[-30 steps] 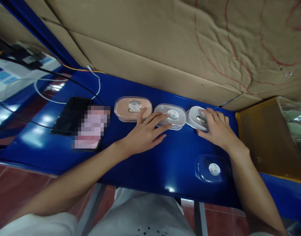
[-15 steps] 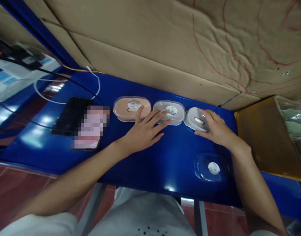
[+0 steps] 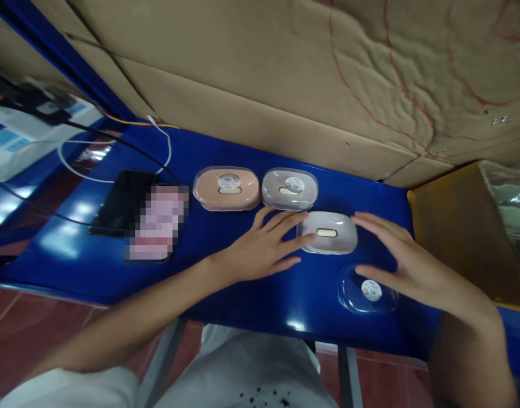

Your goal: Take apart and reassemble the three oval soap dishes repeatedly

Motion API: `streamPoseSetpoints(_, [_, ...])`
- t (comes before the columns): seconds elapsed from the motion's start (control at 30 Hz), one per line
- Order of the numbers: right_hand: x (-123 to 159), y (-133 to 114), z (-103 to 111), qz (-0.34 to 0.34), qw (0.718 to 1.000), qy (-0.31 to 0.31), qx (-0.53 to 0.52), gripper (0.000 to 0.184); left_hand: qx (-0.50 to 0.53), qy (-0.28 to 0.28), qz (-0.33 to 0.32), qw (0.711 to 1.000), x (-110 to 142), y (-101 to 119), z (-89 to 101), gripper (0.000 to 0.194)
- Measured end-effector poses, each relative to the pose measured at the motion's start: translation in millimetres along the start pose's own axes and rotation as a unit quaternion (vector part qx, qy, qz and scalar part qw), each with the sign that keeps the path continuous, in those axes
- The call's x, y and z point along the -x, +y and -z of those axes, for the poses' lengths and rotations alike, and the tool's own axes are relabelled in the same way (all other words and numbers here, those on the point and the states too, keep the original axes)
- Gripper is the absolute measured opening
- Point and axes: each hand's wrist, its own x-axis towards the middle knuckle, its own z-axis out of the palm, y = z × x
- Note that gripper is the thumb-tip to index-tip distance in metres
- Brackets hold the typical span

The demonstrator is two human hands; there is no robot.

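Note:
A light grey soap dish (image 3: pixel 345 238) without a cover sits on the blue table, with a cream oval piece in its middle. My left hand (image 3: pixel 266 246) is open, its fingertips over the left end of this dish. At the dish's right end hovers my right hand (image 3: pixel 400 258), open, fingers and thumb apart. A clear plastic lid (image 3: pixel 353 292) with a round label lies beneath my right thumb. Behind my left hand stand a covered pink soap dish (image 3: pixel 204 187) and a covered grey soap dish (image 3: pixel 271 184), each with a round label on top.
Two phones lie at the left, a dark one (image 3: pixel 115 207) and one with a blurred pink screen (image 3: pixel 162 221). Cables run past them. A cardboard box (image 3: pixel 459 232) holding wrapped greenish items stands at the right. Brown cardboard (image 3: pixel 243 73) lines the back of the blue table (image 3: pixel 243 306).
The uncovered grey dish has moved towards me and slightly left, away from the row. My right hand has let go of it and drawn back right. My left hand has shifted right and nearer.

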Motion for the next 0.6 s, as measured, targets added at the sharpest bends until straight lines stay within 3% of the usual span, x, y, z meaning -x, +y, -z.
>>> streamPoseSetpoints(0.13, [63.6,19.8,-27.0,-0.055,0.996,-0.069,-0.002,0.102,0.01,-0.043,-0.009,0.999,2.2,-1.9,-2.4,0.043])
streamPoseSetpoints(0.27, [93.1,27.3,-55.1,-0.108,0.992,-0.068,0.006,0.102,0.03,-0.019,-0.002,0.999,2.5,-8.0,4.1,0.025])
streamPoseSetpoints(0.37, [90.7,21.5,-57.2,-0.114,0.992,-0.054,-0.012,0.095,0.047,0.004,0.007,0.999,2.6,-13.0,4.9,0.022])
streamPoseSetpoints(0.43, [82.6,13.6,-50.3,-0.096,0.993,-0.053,-0.036,0.095,0.06,0.008,0.018,0.998,3.1,-15.9,2.3,0.034])
streamPoseSetpoints(0.5, [70.2,2.8,-40.6,-0.069,0.994,-0.058,-0.067,0.096,0.069,0.003,0.024,0.997,3.5,-17.8,0.0,0.046])
streamPoseSetpoints(0.6, [41.3,-14.7,-29.1,-0.023,0.994,-0.048,-0.092,0.096,0.07,-0.01,0.021,0.997,4.2,-19.8,1.2,0.049])
